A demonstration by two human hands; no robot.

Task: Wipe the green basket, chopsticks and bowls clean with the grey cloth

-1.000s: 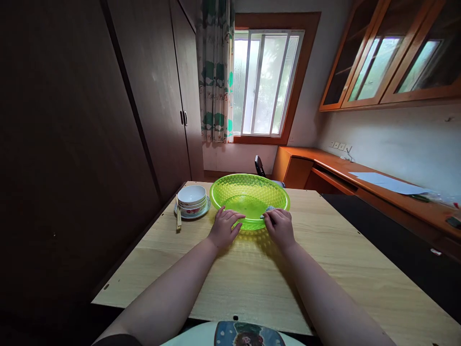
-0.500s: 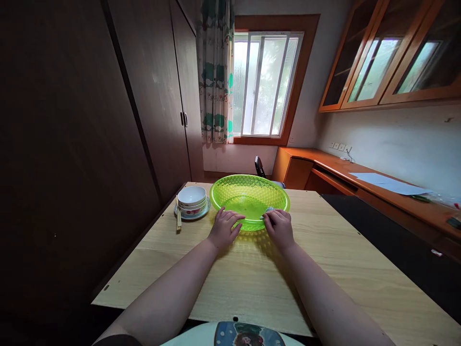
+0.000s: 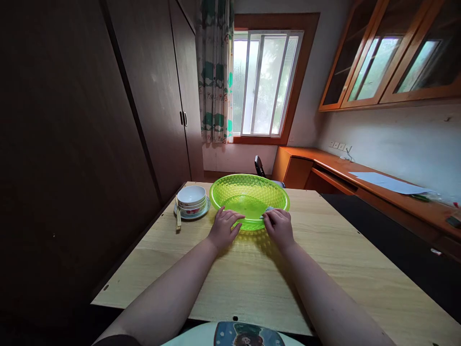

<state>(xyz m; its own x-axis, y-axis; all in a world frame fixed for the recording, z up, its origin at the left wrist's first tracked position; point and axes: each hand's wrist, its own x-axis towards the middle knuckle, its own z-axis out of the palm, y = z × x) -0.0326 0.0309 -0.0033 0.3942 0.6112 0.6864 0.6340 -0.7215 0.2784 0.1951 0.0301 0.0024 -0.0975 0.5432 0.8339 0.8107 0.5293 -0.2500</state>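
Observation:
A translucent green plastic basin (image 3: pixel 248 181) with a dimpled wall stands on the wooden table. At its near rim, my left hand (image 3: pixel 225 227) rests with fingers stretched over the edge and the thumb apart, holding nothing. To the right, my right hand (image 3: pixel 280 228) has its fingers curled together at the same rim. Just behind those fingers, inside the basin, a small grey speckled piece (image 3: pixel 269 209) peeks out, perhaps a scouring pad, mostly hidden. Whether the fingers grip it or the rim cannot be made out.
Left of the basin, several stacked white bowls (image 3: pixel 192 196) sit on a plate (image 3: pixel 201 214), with wooden chopsticks (image 3: pixel 178 218) leaning against them. The pale table (image 3: pixel 245 283) reaches back towards a chair (image 3: pixel 259 166). An orange desk (image 3: pixel 334 163) with paper sheets (image 3: pixel 389 182) runs along the right wall.

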